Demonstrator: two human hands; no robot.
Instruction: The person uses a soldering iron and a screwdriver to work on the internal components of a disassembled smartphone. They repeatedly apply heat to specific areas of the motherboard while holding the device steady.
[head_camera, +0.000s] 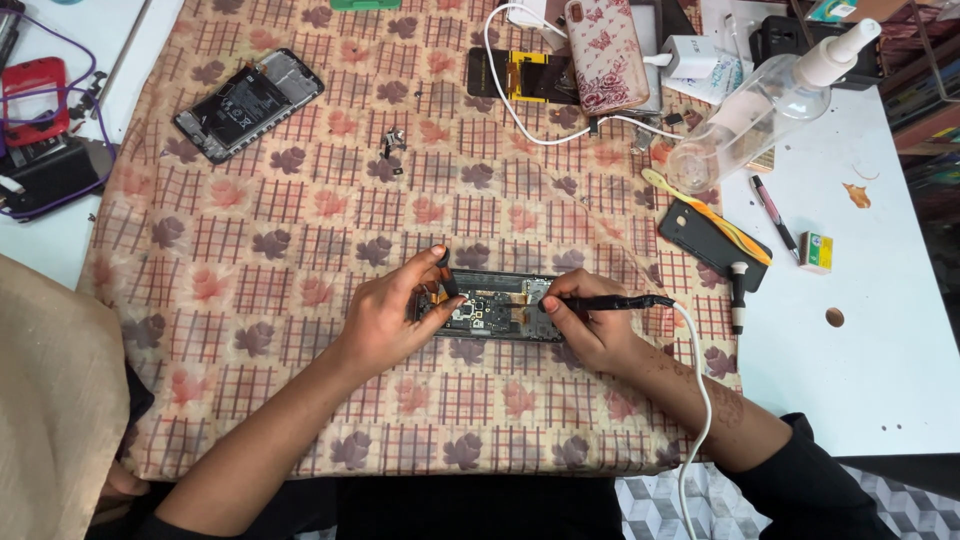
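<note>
Red plastic casing (33, 95) and a loop of purple wire (60, 130) sit at the far left on the white table (880, 380), well apart from my work. Next comes the patterned cloth (300, 290), soft cotton printed with checks and leaves, which keeps small parts from skidding. On its upper left lies an opened black phone (248, 103), battery showing, with a few loose metal bits (391, 145) nearby.

At the cloth's centre is the opened phone (495, 306) I am working on, flat on its face, back cover off, circuit board and thin ribbon strips exposed. I judge it light and rigid at the frame but fragile inside, so the safe hold is along the long edges, never on the board. My left hand (385, 318) rests over its left end, thumb and forefinger pinching a small dark tool (447, 272) against the top edge. My right hand (590, 330) is closed in a pen grip around a slim black corded tool (610, 302), its tip touching the phone's right part, its white cable (690, 400) trailing toward me.

Further right: a floral phone case (606, 52), a white charger (690, 55), a clear spray bottle (770, 105), a yellow toothbrush (705, 215) across a dark phone (710, 243), 1 pen (773, 213) and a small box (816, 251).
</note>
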